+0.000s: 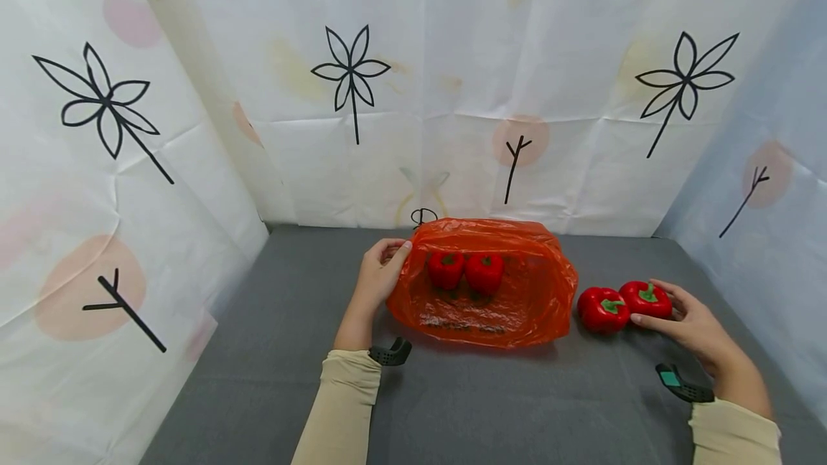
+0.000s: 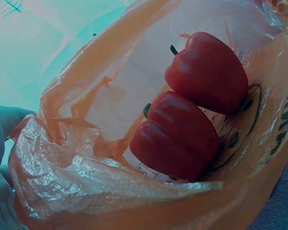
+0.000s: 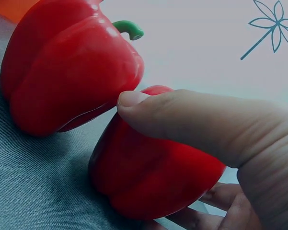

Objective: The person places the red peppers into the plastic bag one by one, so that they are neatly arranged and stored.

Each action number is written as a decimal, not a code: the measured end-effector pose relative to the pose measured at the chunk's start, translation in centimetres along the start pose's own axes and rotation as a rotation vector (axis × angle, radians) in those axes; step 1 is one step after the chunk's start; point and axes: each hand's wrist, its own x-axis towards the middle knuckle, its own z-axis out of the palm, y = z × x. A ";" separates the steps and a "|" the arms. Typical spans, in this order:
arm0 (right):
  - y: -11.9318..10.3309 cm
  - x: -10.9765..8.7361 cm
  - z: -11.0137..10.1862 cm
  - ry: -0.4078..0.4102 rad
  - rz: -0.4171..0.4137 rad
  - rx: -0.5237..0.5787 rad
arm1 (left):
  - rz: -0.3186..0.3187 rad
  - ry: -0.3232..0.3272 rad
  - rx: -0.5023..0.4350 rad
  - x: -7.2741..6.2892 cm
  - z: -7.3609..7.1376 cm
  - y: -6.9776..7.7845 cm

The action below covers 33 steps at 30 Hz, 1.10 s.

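An orange plastic bag [image 1: 543, 307] lies with its mouth spread wide on the table, two red bell peppers [image 1: 484, 273] [image 2: 175, 136] side by side within it. My left hand [image 1: 381, 275] pinches the bag's left rim between thumb and fingers. To the right of the bag, two more red bell peppers with green stems sit next to each other. Around the farther-right bell pepper [image 1: 646, 298] my right hand [image 1: 691, 325] curls, thumb on the near side and fingers behind and under it. The other bell pepper [image 3: 72, 67] stands beside it, untouched by the hand.
A dark grey cloth [image 1: 452, 400] covers the table. White curtains [image 1: 426, 92] printed with black flowers and twigs enclose it at the back and both sides. Each wrist wears a dark band [image 1: 390, 352].
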 end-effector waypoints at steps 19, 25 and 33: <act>0.4 0.1 -0.1 0.020 0.001 -0.034 | -0.004 -0.006 0.001 -0.2 0.2 0.1; 0.4 0.0 -0.2 0.029 0.012 -0.044 | 0.008 -0.005 0.014 -0.2 0.2 0.1; 0.4 0.0 -0.2 0.074 0.004 -0.046 | 0.002 -0.003 0.010 -0.2 0.1 0.2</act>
